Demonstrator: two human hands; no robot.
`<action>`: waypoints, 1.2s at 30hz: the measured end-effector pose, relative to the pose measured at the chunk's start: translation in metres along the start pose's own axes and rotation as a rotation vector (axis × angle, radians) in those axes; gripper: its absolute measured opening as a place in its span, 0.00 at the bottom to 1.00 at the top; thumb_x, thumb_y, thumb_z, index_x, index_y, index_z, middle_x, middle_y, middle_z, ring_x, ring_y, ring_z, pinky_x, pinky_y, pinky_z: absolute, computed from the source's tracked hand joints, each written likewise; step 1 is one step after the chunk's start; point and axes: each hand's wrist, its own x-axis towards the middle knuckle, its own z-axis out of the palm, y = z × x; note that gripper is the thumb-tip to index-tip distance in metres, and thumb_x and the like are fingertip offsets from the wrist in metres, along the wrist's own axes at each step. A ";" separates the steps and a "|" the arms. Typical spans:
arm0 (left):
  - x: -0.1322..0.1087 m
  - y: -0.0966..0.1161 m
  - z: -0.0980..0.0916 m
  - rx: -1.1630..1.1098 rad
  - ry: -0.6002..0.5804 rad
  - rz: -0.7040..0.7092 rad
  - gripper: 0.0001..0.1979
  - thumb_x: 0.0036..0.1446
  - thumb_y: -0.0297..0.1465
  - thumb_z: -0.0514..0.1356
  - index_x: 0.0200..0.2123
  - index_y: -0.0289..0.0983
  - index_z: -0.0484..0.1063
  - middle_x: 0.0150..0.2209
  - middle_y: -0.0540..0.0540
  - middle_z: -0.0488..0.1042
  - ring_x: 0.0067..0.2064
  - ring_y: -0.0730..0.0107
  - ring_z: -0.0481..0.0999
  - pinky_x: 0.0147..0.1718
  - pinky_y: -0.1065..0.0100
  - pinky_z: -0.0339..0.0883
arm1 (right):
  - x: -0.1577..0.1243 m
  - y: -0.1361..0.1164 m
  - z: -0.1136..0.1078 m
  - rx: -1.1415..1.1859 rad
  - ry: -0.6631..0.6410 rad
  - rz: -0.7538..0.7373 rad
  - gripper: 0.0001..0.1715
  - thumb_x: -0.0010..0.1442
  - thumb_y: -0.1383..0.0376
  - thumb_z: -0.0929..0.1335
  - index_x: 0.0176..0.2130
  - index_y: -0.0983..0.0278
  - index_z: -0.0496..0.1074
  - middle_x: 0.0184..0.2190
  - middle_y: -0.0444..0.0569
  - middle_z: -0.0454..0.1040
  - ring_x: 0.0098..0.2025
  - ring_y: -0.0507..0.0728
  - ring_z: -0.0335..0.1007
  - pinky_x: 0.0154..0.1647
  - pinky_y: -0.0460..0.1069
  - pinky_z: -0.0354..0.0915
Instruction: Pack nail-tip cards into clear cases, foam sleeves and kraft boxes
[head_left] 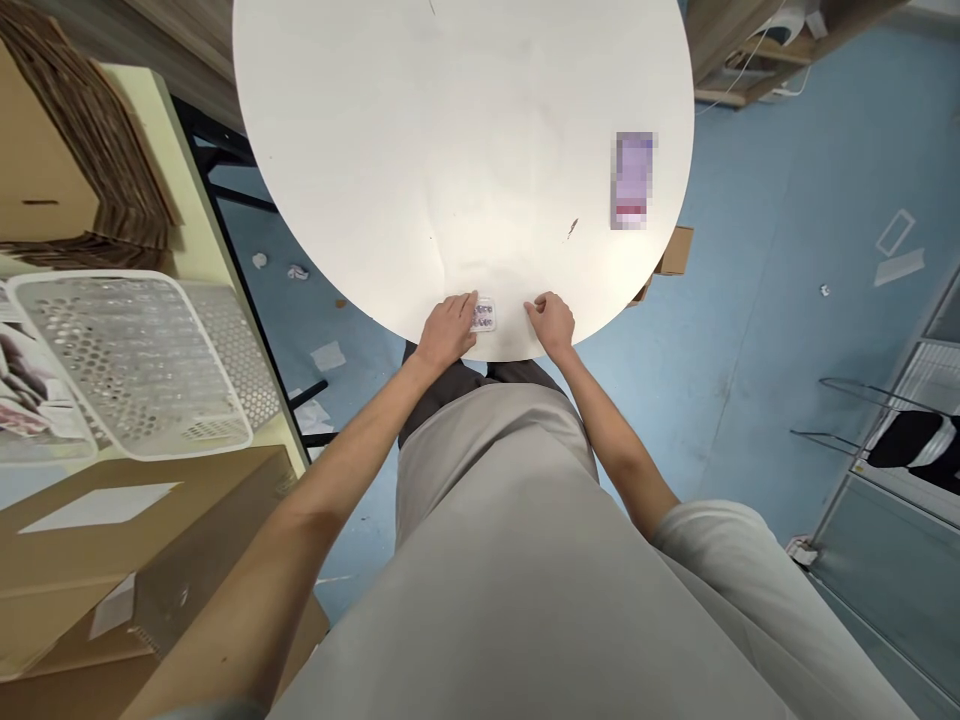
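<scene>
A small clear plastic tray (484,315) with several small, shiny purplish pieces in it lies flat on the white round table (465,120), close to the front edge. My left hand (448,330) holds its left side, thumb at the near edge and fingers at the far one, and covers part of it. To the right of the tray, apart from it, my right hand (553,322) rests over the tabletop with its fingers curled in and thumb and index finger close together. Whatever may be between those fingertips is too small to make out.
A pixelated purple rectangular item (632,180) lies on the table's right side. At left, a pale table holds white perforated baskets (244,400) and stacked flat cardboard (142,160); large cardboard boxes (225,480) stand nearer. Paper scraps (328,356) litter the blue floor.
</scene>
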 end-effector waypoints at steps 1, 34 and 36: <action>0.001 0.000 0.003 -0.001 -0.002 -0.010 0.45 0.61 0.28 0.60 0.80 0.26 0.55 0.75 0.24 0.66 0.75 0.34 0.65 0.73 0.39 0.62 | 0.001 0.000 0.000 0.007 -0.009 -0.002 0.12 0.75 0.56 0.68 0.47 0.61 0.77 0.48 0.55 0.82 0.49 0.64 0.78 0.53 0.59 0.75; -0.003 0.001 0.002 -0.932 0.412 -0.454 0.29 0.73 0.55 0.57 0.57 0.39 0.81 0.58 0.37 0.84 0.55 0.53 0.86 0.56 0.54 0.82 | -0.029 -0.102 0.021 -0.099 -0.256 -0.333 0.27 0.79 0.60 0.65 0.71 0.63 0.67 0.48 0.54 0.86 0.50 0.66 0.83 0.54 0.57 0.75; 0.004 -0.003 0.003 -1.065 0.411 -0.518 0.25 0.69 0.53 0.63 0.52 0.38 0.83 0.55 0.37 0.86 0.51 0.53 0.87 0.53 0.53 0.83 | -0.028 -0.107 0.029 -0.104 -0.292 -0.352 0.25 0.79 0.60 0.65 0.70 0.63 0.67 0.49 0.54 0.86 0.50 0.66 0.83 0.54 0.58 0.75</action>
